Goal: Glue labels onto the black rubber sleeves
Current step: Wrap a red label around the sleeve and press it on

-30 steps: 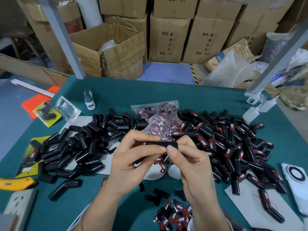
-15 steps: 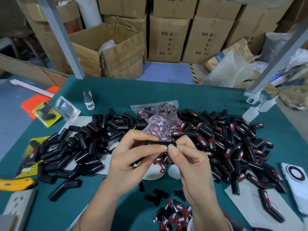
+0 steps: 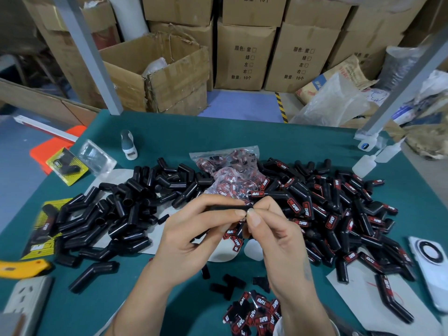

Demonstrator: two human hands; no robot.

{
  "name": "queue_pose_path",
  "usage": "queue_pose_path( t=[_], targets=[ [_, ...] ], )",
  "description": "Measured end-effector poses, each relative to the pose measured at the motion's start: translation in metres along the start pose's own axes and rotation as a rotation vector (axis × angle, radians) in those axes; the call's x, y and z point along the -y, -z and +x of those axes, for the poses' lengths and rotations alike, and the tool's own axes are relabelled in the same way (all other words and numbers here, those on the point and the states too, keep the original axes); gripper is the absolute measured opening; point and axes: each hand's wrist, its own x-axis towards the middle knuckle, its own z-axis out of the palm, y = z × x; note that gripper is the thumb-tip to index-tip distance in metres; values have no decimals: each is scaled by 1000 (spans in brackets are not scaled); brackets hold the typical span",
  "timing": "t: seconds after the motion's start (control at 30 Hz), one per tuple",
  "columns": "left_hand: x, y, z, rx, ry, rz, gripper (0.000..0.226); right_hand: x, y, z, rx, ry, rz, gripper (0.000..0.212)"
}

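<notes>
Two hands meet over the desk's middle: our left hand and right hand pinch one black sleeve between fingertips. Unlabelled sleeves heap toward the left edge, labelled ones toward the right.

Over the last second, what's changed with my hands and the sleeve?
Almost nothing. Both the left hand and right hand still pinch the same black sleeve between them, in the same spot. The piles on the table are unmoved.

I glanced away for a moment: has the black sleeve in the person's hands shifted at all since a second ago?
No. The black sleeve remains pinched between both hands, at the same spot in front of the clear bag of labels.
</notes>
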Motion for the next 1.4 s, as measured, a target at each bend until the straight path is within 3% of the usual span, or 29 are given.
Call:
queue_pose_path(
  t=[0.27,0.47,0.87,1.1,1.4],
  targets=[
    [0,1,1,-24,7,-5,19,-6,1,-1,-8,-42,60,47],
    [-2,3,1,-13,9,-22,19,1,1,0,59,32,28,30],
    [-3,7,-1,-4,48,-11,23,0,-6,-3,-23,104,-60,21],
    [-5,9,-1,4,59,-28,24,1,-6,-5,-38,114,-71,34],
    [-11,-7,0,-207,-7,-72,29,9,-5,-7,-55,112,-67,30]
  ],
)
